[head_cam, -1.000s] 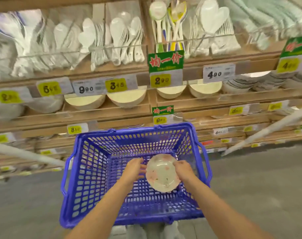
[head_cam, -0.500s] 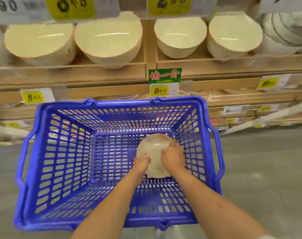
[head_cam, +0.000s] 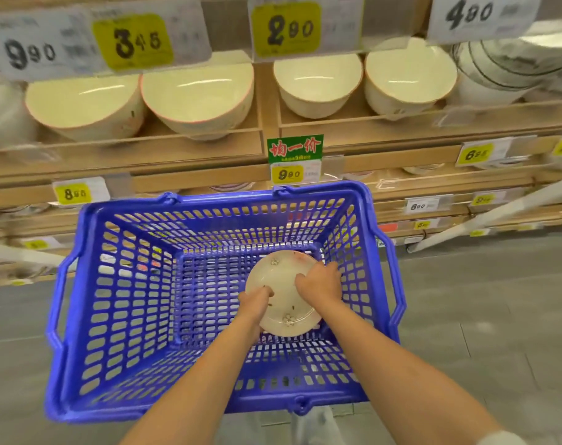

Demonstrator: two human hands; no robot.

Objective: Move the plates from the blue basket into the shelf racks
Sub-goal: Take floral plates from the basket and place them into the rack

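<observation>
1. Nearest: two bare forearms reach from the near edge into the blue basket (head_cam: pixel 225 201); it is moulded plastic with a lattice of rounded slots in walls and bottom, a thick smooth rim and loop handles on its left and right sides.
2. Left hand (head_cam: pixel 254 300): fingers curled on the near-left edge of the plate (head_cam: pixel 279 277), gripping it.
3. Right hand (head_cam: pixel 319 284): fingers bent over the plate's right edge, also gripping it.
4. The plate is low inside the basket, toward its far-right part; it is round, glossy and cream, with small flower motifs and a reddish smudge of pattern at the far rim; whether it touches the basket bottom, cannot tell.
5. Floor (head_cam: pixel 481 316): grey, matt, with faint tile seams.
6. Beyond the basket: wood-look shelves (head_cam: pixel 193 183) with price strips; yellow tag (head_cam: pixel 287 174) reads 9.90; above it a green sign (head_cam: pixel 295 148) with red characters 均一价; the yellow tag to the left (head_cam: pixel 72 194) seems to read 8.90, blurred.
7. Next tier up: cream bowls (head_cam: pixel 198 97), deep and glossy, thin pinkish rims, tilted toward the aisle; at far right, white bowls with dark stripes (head_cam: pixel 498 72).
8. Farthest, top edge: a white label (head_cam: pixel 29 53) reads 9.90; a yellow label (head_cam: pixel 133 41), 3.45; another yellow label (head_cam: pixel 287 27), 2.90; a white card (head_cam: pixel 469 12), 4.80.
</observation>
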